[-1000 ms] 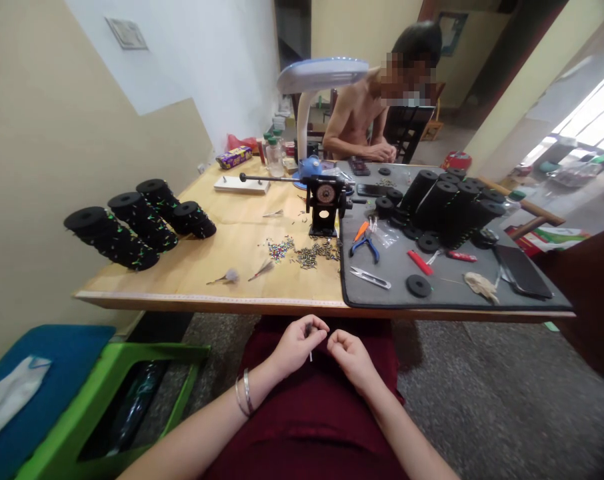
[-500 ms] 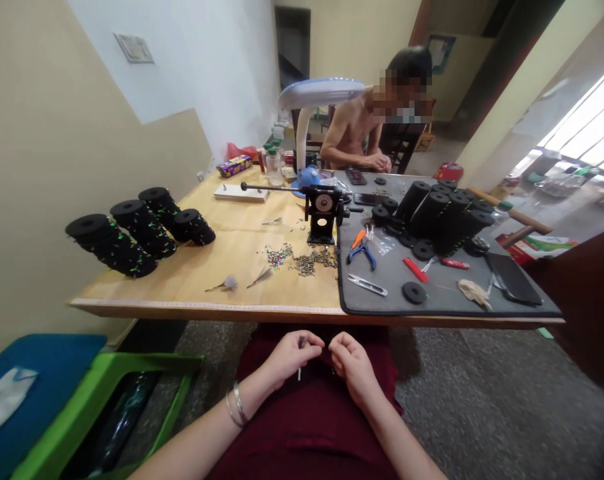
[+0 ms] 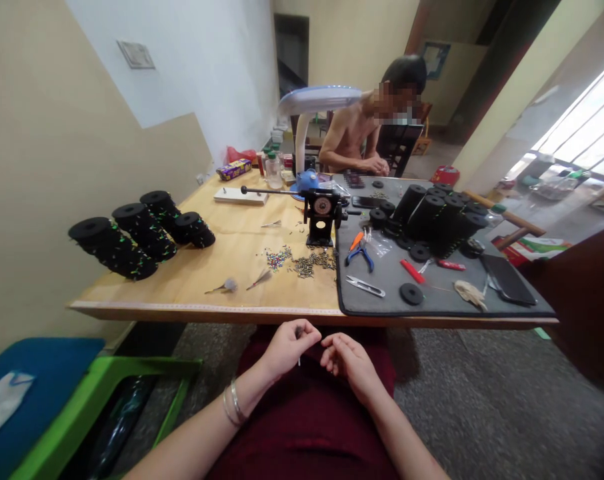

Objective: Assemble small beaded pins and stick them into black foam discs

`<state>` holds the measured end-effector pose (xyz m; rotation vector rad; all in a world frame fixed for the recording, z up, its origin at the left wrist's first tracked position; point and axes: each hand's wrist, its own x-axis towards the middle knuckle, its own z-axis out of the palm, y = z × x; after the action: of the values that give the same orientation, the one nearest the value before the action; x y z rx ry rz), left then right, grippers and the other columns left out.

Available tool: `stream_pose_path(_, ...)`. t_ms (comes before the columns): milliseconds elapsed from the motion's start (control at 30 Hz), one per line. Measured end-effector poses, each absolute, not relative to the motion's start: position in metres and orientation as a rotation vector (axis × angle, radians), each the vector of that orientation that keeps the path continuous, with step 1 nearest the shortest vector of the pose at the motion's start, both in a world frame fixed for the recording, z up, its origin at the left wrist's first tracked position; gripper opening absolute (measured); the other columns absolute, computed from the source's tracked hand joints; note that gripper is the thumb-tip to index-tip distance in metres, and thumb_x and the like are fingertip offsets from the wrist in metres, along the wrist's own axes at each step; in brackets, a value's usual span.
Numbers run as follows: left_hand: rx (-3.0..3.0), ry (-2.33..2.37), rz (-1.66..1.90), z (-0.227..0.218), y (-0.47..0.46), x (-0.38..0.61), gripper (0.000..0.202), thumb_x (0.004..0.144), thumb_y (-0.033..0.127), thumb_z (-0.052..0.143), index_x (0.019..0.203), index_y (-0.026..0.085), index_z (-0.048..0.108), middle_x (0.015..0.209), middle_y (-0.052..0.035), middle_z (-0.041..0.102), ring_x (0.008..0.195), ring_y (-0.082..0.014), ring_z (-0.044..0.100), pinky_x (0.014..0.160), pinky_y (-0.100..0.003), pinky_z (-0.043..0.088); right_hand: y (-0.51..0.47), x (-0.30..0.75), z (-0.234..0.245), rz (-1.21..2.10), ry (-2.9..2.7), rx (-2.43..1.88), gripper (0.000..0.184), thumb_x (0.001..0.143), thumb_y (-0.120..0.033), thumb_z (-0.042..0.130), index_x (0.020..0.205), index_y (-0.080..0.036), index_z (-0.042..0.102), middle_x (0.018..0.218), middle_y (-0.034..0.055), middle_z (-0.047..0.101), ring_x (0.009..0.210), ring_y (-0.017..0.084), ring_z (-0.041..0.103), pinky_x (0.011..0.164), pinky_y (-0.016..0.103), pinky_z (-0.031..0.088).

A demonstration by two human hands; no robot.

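Above my lap, beyond the table's front edge, my left hand pinches with thumb and forefinger. A small dark bit shows within its curl and a thin white end pokes out below; the kind is too small to tell. Close to its fingertips, my right hand has its fingers curled in; whatever they hold, if anything, is hidden. On the table nearest the hands lie two small tufts of fine strands, a pale tuft and a darker tuft. Behind them are a pile of small metal pieces and some coloured beads.
A black hand-cranked winder stands mid-table before a lamp. Black foam spools are stacked left. The grey mat holds blue pliers, thread snips and more spools. A person sits opposite.
My right hand's fingertips have drawn slightly down and loosened from their pinch near the left hand. My left hand has risen a little, keeping its pinch. The view has shifted slightly.
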<state>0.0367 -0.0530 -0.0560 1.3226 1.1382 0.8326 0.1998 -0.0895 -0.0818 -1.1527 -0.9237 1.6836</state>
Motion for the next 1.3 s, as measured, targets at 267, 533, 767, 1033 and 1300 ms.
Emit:
stream_pose_path(267,1.631,1.103,0.729,-0.029,-0.043,0.041,0.024,0.076,0.035,0.057,0.066,0.013,0.061,0.056,-0.0001,0.058,0.051,-0.0097,0.045,0.051,-0.021,0.034,-0.075,0.203,-0.050,1.718,-0.950,-1.039,0.033,0.074,-0.046,0.064,0.085,-0.015,0.061,0.072,0.0040,0.067,0.059,0.013,0.058,0.053,0.022,0.042)
stream_pose_path(533,1.880,1.146,0.701,-0.013,-0.027,0.040,0.025,0.078,0.035,0.054,0.066,0.014,0.062,0.053,0.0026,0.052,0.049,-0.0097,0.039,0.048,-0.021,0.029,-0.063,0.203,-0.038,1.488,-1.278,-1.098,0.024,0.079,-0.039,0.060,0.088,-0.017,0.059,0.058,-0.0023,0.061,0.049,0.010,0.047,0.052,0.022,0.035)
stream_pose_path(767,2.015,1.181,0.579,-0.010,-0.022,0.041,0.020,0.076,0.031,0.055,0.070,0.016,0.066,0.055,0.0016,0.054,0.052,-0.0114,0.044,0.050,-0.022,0.029,-0.064,0.202,-0.049,1.395,-1.274,-1.213,0.022,0.076,-0.035,0.061,0.068,-0.019,0.050,0.044,-0.0073,0.048,0.041,0.008,0.038,0.045,0.020,0.029)
stream_pose_path(1033,2.198,1.253,0.604,-0.011,-0.006,0.036,0.014,0.076,0.026,0.056,0.071,0.018,0.065,0.062,-0.0018,0.059,0.059,-0.0152,0.051,0.056,-0.025,0.034,-0.070,0.201,-0.055,1.393,-1.067,-1.227,0.027,0.073,-0.040,0.063,0.066,-0.019,0.047,0.038,-0.0109,0.038,0.035,0.005,0.026,0.039,0.018,0.017)
stream_pose_path(1300,2.368,1.432,0.513,-0.016,0.019,0.037,0.014,0.077,0.013,0.052,0.087,0.017,0.060,0.090,-0.0098,0.062,0.087,-0.0222,0.056,0.077,-0.032,0.042,-0.080,0.195,-0.067,1.435,-0.807,-1.129,0.033,0.072,-0.046,0.067,0.072,-0.018,0.050,0.040,-0.0126,0.030,0.035,0.004,0.017,0.038,0.019,0.011)
